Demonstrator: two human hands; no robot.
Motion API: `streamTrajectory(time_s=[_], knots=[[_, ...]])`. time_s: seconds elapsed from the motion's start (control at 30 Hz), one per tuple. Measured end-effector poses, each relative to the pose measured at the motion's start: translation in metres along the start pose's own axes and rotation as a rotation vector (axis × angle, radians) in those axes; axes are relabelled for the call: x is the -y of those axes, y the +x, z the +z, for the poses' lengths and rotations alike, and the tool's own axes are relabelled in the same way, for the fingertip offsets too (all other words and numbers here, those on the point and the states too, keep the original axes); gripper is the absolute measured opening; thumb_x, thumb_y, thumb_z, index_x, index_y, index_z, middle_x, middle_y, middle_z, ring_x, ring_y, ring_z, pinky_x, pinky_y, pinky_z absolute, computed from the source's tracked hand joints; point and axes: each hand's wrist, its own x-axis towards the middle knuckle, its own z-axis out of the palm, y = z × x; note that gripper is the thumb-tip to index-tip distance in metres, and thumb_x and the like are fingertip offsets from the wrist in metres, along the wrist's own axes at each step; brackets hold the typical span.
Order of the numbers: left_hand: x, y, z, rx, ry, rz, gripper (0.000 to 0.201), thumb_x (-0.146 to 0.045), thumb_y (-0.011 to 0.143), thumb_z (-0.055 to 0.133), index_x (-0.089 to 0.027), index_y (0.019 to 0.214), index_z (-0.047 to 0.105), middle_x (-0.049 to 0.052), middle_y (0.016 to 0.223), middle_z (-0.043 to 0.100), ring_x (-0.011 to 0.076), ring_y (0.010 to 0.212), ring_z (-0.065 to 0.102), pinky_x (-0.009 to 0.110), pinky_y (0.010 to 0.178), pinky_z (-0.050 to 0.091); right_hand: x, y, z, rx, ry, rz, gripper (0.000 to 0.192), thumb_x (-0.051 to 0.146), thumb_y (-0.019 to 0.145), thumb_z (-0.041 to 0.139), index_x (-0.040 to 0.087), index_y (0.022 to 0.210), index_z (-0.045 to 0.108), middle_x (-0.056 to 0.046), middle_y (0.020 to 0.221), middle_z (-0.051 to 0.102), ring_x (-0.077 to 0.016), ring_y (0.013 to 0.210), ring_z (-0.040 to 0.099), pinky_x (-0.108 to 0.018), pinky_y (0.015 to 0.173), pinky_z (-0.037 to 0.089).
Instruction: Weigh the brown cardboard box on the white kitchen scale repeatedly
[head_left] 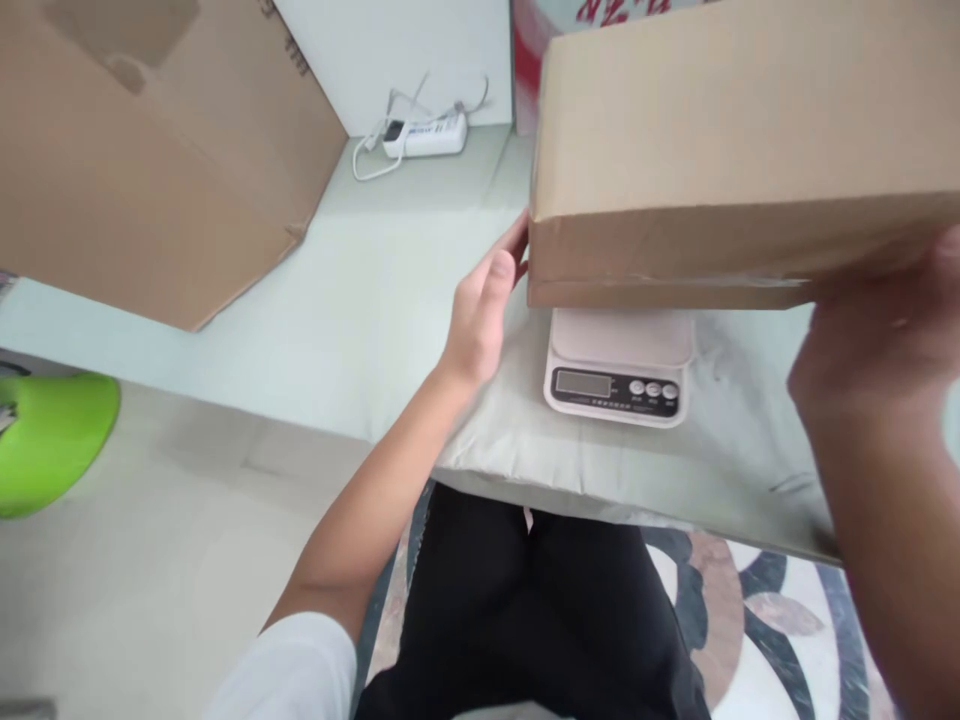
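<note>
Pale grey-green covered tabletop point(375, 280) spans the middle of the frame. Large brown cardboard carton point(172, 160) stands on it, upper left, printed marks near its top right edge. Smaller rectangular brown cardboard box point(720, 130) occupies the upper right, long side running roughly left to right, right end cut off by the frame; a strip of clear tape shows along its front face.

2 hands on this box. Right hand point(885, 330), right edge, blurred: grasps the lower front edge; exact finger placement cannot be told. Left hand point(480, 310), centre: supports the left end, fingers partly hidden, thumb toward the front corner.

Curved lime-green object point(56, 440) at the left edge, below tabletop level. White plastic digital scale point(619, 375), right of centre: 3 round buttons, 1 display; box overlaps its rear, contact cannot be told. White rectangular power strip point(431, 135) with cables, upper centre.
</note>
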Motion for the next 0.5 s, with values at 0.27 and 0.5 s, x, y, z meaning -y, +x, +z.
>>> streamTrajectory(time_s=[0.27, 0.5], knots=[[0.050, 0.101, 0.009, -0.050, -0.047, 0.094, 0.083, -0.091, 0.099, 0.043, -0.030, 0.149, 0.069, 0.007, 0.155, 0.072, 0.0402, 0.170, 0.044, 0.058, 0.139, 0.038, -0.068, 0.077, 0.015, 0.151, -0.194, -0.318, 0.090, 0.077, 0.094, 0.061, 0.033, 0.170, 0.039, 0.001, 0.184, 0.041, -0.0306, 0.176, 0.033, -0.049, 0.150, 0.027], [0.084, 0.102, 0.013, -0.055, 0.080, 0.005, 0.098, -0.103, 0.085, 0.049, -0.028, 0.143, 0.074, 0.011, 0.152, 0.076, 0.0378, 0.156, 0.061, 0.053, 0.135, 0.040, -0.110, 0.064, 0.021, 0.126, -0.206, -0.081, 0.101, 0.092, 0.081, 0.060, 0.048, 0.170, 0.036, 0.011, 0.183, 0.041, -0.0324, 0.176, 0.032, -0.058, 0.150, 0.026]])
